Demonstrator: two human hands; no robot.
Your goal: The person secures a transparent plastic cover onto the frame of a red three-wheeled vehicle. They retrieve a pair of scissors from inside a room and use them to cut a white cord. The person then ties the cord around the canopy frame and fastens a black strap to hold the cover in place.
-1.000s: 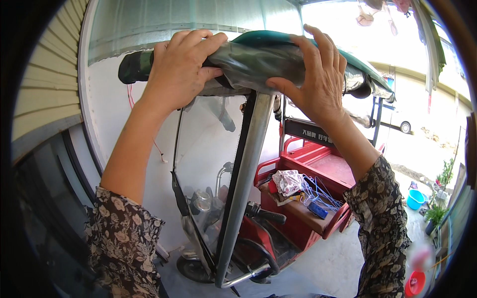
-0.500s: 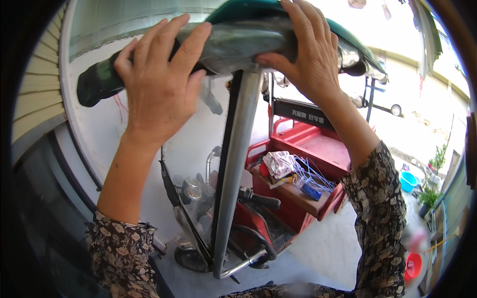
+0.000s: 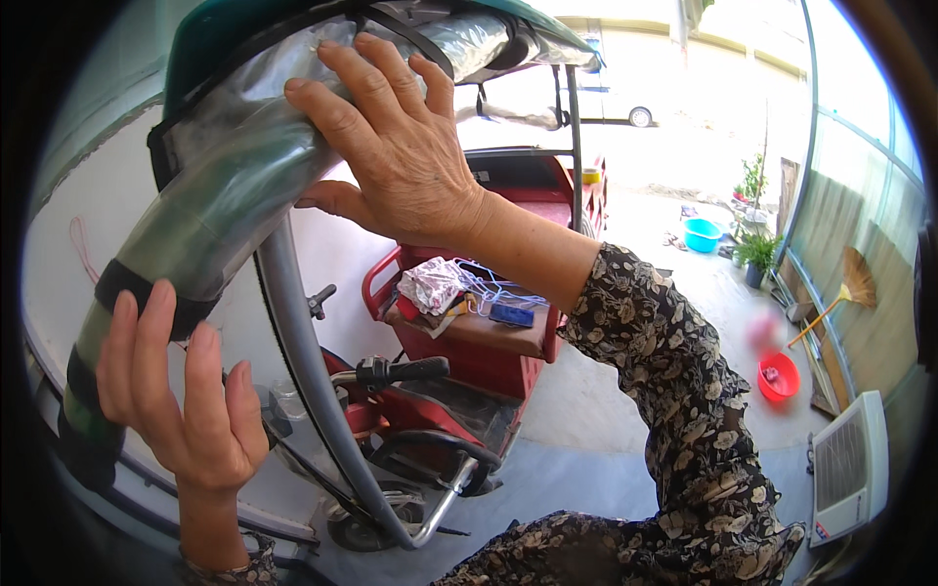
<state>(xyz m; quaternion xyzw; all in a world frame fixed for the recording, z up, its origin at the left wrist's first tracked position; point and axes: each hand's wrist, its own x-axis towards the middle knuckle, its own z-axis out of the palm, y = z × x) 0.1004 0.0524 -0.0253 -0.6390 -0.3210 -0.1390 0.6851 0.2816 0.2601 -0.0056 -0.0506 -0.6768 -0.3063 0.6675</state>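
The greenish roll of clear plastic (image 3: 220, 205) lies along the front edge of the green canopy (image 3: 210, 44), its long axis slanting from low at near left to high at far right. The left hand (image 3: 186, 410) is nearer the low end, loosely spread, its fingertips over the black band (image 3: 122, 277); contact is unclear. The right hand (image 3: 405, 166), well apart, lies splayed on the upper stretch, thumb beneath; how firmly it grips cannot be told. Below, the grey post (image 3: 293, 332) rises before the red three-wheeler (image 3: 513, 381).
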